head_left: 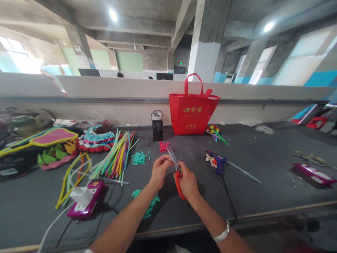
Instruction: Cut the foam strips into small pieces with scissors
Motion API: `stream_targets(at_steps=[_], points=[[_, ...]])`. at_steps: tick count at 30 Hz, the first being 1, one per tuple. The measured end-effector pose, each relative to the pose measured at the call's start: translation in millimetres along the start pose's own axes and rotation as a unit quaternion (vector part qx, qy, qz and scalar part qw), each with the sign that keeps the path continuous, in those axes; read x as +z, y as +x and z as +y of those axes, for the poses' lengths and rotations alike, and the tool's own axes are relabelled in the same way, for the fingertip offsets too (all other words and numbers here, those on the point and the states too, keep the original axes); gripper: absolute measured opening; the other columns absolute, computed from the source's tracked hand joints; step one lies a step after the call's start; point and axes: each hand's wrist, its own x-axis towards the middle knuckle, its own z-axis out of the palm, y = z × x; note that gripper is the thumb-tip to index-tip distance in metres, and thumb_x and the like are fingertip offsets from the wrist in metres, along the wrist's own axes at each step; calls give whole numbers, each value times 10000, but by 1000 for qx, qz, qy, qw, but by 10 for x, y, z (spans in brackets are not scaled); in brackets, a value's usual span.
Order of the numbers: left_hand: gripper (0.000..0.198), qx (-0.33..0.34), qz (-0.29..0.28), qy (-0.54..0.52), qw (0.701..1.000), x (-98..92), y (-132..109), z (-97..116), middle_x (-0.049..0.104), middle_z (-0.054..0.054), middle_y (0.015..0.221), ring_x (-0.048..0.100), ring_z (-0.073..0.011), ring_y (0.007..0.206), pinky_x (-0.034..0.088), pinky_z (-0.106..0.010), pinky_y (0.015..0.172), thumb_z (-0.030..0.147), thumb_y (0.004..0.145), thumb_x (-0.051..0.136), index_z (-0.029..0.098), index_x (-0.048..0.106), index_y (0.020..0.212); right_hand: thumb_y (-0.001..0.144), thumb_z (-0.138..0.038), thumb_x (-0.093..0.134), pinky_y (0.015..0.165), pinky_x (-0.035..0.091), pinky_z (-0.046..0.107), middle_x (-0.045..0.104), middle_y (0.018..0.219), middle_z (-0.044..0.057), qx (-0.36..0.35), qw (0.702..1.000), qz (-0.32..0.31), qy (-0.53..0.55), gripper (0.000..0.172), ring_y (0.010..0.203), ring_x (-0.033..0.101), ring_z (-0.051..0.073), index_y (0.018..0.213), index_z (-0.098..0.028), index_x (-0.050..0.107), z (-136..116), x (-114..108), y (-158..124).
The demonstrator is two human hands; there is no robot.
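Beyond the left hand, a dark lidded bottle is standing upright, contents hidden. The left hand is pinching its fingertips together beside the blades; whether they hold anything is unclear. Between the hands, orange-handled scissors are pointing forward and slightly left, their long axis slanting likewise. The right hand is gripping their handles. Beyond it, a red tote bag is standing, contents hidden.

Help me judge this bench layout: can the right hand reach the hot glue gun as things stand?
Probably yes: nothing visible stands between the right hand and the hot glue gun, though the scissors in that hand would likely need setting down.
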Motion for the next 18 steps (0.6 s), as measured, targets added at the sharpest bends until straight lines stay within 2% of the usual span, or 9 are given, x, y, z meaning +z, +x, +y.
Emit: stream_targets(at_steps=[4,6,7,9,12,15,18], points=[[100,-50,-33,-71,996,-15,14,24,570,12,610,508,-95,586,401,-228,633,238,686,691,153,638,697,826,-268,468,570,439,234,631,672,-15,8,997,31,76,312,564,606,155,1126,-208,534,28,-34,32],[105,-81,-64,-101,990,-28,19,34,565,10,612,508,-93,576,408,-233,628,237,692,690,150,631,698,847,-306,462,637,477,251,650,765,11,-10,988,62,138,266,652,625,154,1077,-204,548,25,-71,113],[105,-94,-77,-110,987,-35,21,35,563,9,615,508,-92,571,413,-238,629,235,697,688,149,628,698,849,-328,473,617,485,249,648,770,10,-8,983,59,173,263,640,619,148,1070,-205,547,18,-90,166],[99,-117,-94,-121,981,-49,22,31,561,10,618,510,-91,561,426,-247,632,230,704,684,147,628,707,854,-383,481,459,448,222,609,653,-31,25,965,39,258,323,490,561,127,1120,-202,512,-3,-128,278],[91,-144,-109,-127,975,-61,23,16,554,10,611,510,-94,552,435,-255,622,219,699,683,144,634,712,839,-410,518,422,442,210,654,754,-2,26,939,18,343,415,559,609,137,1191,-197,461,-45,-177,411],[94,-163,-114,-122,972,-61,19,1,539,10,593,499,-95,545,431,-254,598,216,692,685,135,642,712,814,-384,563,491,483,231,682,848,28,-11,941,-1,338,443,671,649,160,1202,-196,461,-77,-199,473],[88,-169,-113,-117,972,-59,13,-13,524,16,582,477,-85,530,428,-249,587,207,696,678,132,635,687,793,-322,580,647,523,271,684,836,14,-42,954,-4,296,396,732,656,161,1160,-199,493,-81,-179,486]])
